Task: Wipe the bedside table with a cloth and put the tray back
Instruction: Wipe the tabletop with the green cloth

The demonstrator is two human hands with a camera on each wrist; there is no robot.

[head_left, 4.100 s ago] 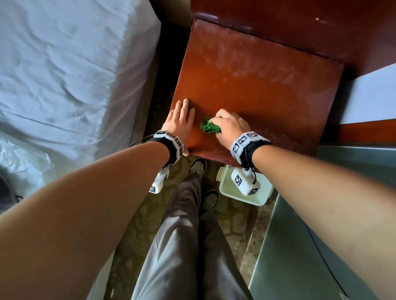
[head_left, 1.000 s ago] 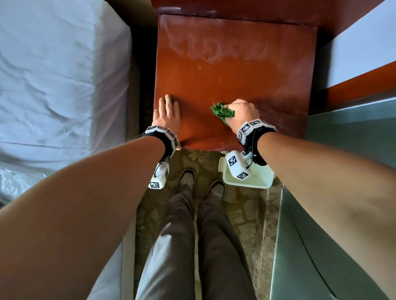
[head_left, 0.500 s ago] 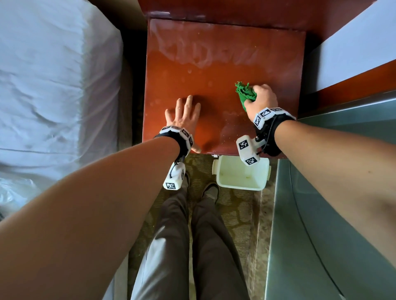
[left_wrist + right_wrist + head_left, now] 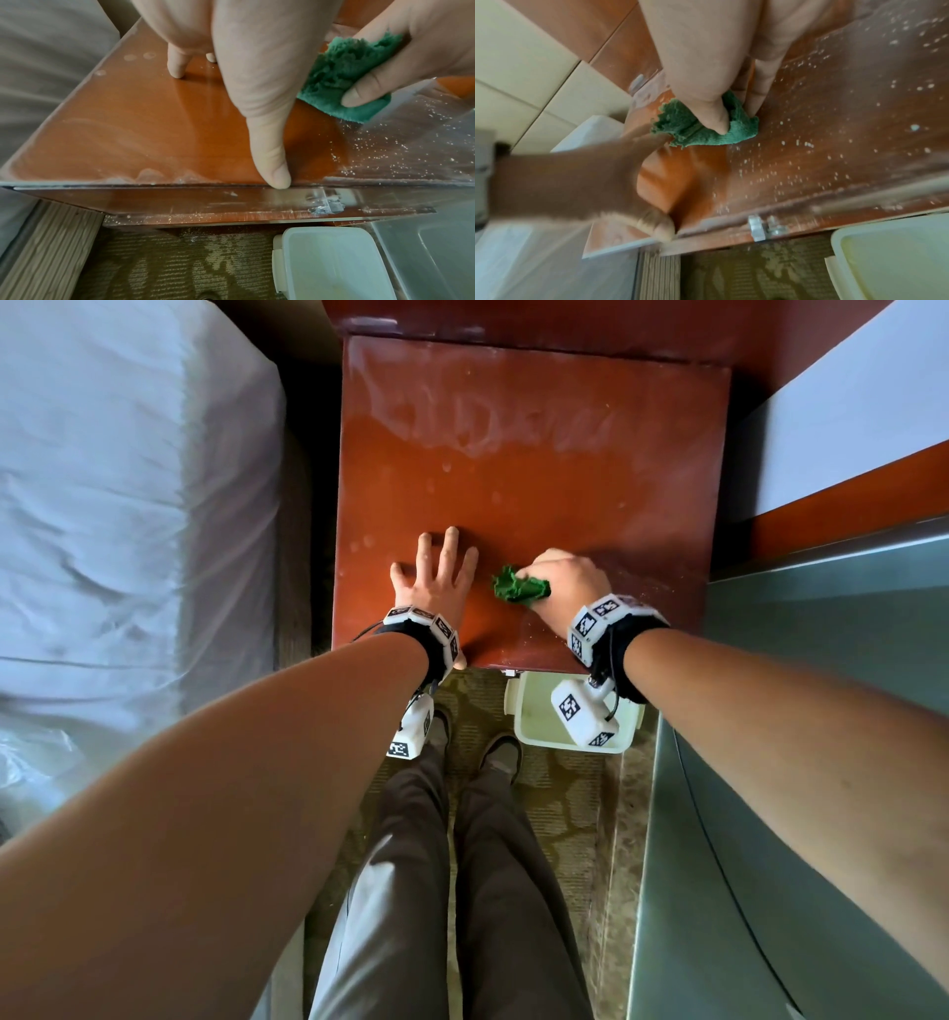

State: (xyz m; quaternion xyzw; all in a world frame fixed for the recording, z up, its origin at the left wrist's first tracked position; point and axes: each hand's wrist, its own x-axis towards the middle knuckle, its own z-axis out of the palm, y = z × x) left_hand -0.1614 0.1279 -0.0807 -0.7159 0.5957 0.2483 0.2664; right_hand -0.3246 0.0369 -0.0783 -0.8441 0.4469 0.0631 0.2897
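Note:
The red-brown bedside table (image 4: 534, 469) fills the upper middle of the head view, its top streaked and speckled with pale dust. My right hand (image 4: 562, 580) grips a crumpled green cloth (image 4: 518, 589) and presses it on the table near the front edge. The left wrist view shows the cloth (image 4: 344, 79) pinched under the right thumb. My left hand (image 4: 436, 577) lies flat on the table with fingers spread, just left of the cloth, its thumb (image 4: 272, 162) reaching the front edge. A pale plastic tray (image 4: 524, 731) sits on the floor below the table's front right corner.
A bed with white sheets (image 4: 128, 505) runs along the left. A grey-green surface (image 4: 821, 762) stands to the right, with a white wall panel (image 4: 847, 418) behind it. My legs and shoes (image 4: 500, 752) stand on patterned carpet (image 4: 554, 793) in front of the table.
My right hand has dragged the cloth from the table's right middle back toward the front edge and leftward, close to the left hand. The left hand stays flat near the front edge.

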